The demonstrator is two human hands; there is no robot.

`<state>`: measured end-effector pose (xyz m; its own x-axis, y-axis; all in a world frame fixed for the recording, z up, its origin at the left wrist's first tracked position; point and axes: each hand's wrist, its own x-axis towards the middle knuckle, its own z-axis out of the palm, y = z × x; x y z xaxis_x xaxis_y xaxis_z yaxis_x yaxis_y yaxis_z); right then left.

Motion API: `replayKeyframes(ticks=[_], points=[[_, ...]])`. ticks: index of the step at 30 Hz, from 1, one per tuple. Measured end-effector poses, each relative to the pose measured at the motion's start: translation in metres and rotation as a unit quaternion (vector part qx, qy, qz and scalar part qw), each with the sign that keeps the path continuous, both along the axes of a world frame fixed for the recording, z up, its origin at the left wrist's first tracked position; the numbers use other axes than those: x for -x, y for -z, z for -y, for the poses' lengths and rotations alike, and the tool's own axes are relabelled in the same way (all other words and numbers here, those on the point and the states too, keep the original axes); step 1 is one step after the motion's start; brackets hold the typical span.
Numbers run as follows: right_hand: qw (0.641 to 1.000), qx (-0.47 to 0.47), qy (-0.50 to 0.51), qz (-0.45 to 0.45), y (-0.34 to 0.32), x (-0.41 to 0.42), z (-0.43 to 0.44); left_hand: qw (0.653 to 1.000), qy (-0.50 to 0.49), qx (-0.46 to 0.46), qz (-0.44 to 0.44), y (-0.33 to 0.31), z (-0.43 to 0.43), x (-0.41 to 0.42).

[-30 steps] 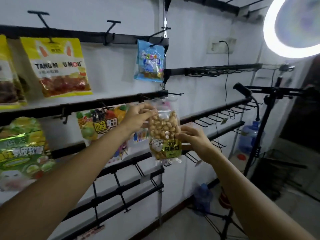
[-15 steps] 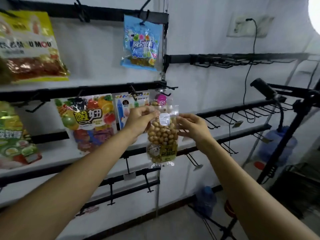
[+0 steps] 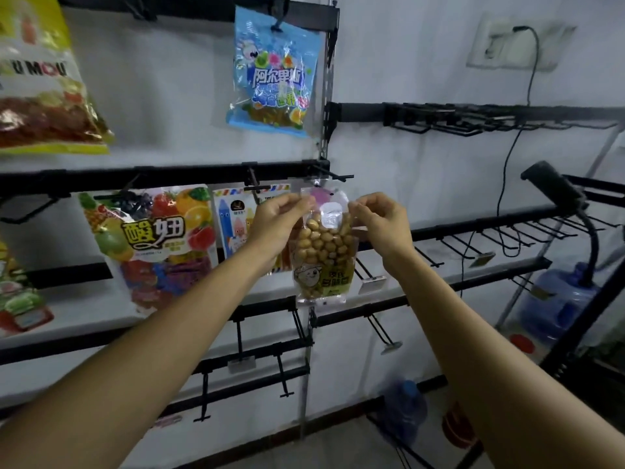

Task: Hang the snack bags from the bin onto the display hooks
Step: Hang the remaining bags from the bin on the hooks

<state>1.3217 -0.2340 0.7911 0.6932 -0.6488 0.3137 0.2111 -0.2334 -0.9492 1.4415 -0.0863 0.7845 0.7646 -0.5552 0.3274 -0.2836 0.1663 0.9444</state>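
Far left of the left grip and high up: yellow foil bag of red sweets (image 3: 44, 96), hanging at the top rail. Nearer, just left of the left grip at the same height: glossy bag printed with bright fruit (image 3: 152, 245), hanging from the middle black rail (image 3: 169, 174). Above the left grip: blue plastic bag of sweets (image 3: 274, 72) on a top hook. Directly behind the left grip: white bag with a striped border (image 3: 236, 225), partly hidden.

Left grip (image 3: 277, 225): thumb and forefinger pinching the upper left edge of the clear plastic bag of tan nuts (image 3: 324, 252). Hangs upright between both grips, top edge just under the short black wire hook (image 3: 333, 176); cannot tell whether threaded on.

Right grip (image 3: 382, 221): fingers curled, pinching the bag's upper right edge. Right of the right grip: row of black wire pegs (image 3: 507, 235). Lower and farther right: blue water jug (image 3: 558, 306).
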Motion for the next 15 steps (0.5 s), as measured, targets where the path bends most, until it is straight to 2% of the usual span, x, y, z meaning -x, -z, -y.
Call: replayKeyframes(ticks=[5, 15], points=[[1.000, 0.005, -0.008, 0.011, -0.004, -0.008, 0.012, 0.998, -0.057, 0.029, -0.025, 0.003, 0.007, 0.004], [0.998, 0.010, -0.057, -0.029, 0.005, -0.016, 0.033, 0.985, -0.164, 0.023, -0.052, 0.008, 0.016, 0.027]])
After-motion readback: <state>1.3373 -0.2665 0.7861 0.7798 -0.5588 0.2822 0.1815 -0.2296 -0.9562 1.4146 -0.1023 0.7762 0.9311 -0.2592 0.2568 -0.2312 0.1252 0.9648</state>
